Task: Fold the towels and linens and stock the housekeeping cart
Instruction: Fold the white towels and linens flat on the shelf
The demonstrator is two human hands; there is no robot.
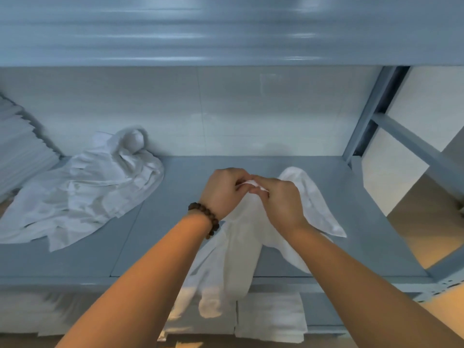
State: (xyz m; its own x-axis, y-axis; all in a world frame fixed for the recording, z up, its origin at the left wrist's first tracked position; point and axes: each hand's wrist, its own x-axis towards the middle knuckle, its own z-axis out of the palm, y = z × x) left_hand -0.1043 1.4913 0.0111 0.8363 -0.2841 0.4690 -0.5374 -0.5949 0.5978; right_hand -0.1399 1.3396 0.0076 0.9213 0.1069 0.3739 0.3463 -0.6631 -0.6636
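A white towel (241,249) hangs from both my hands over the front part of a grey-blue metal shelf (180,187). Its lower end drops past the shelf's front edge, and one part trails to the right on the shelf. My left hand (223,189), with a brown bead bracelet at the wrist, pinches the towel's top edge. Touching it from the right, my right hand (281,202) pinches the same edge. Both hands are held close together above the middle of the shelf.
A crumpled pile of white linen (82,192) lies on the shelf's left half. Stacked folded linens (20,149) lean at the far left. Folded white towels (271,315) sit on the shelf below. Another shelf (226,28) hangs overhead, with an upright post (369,111) at right.
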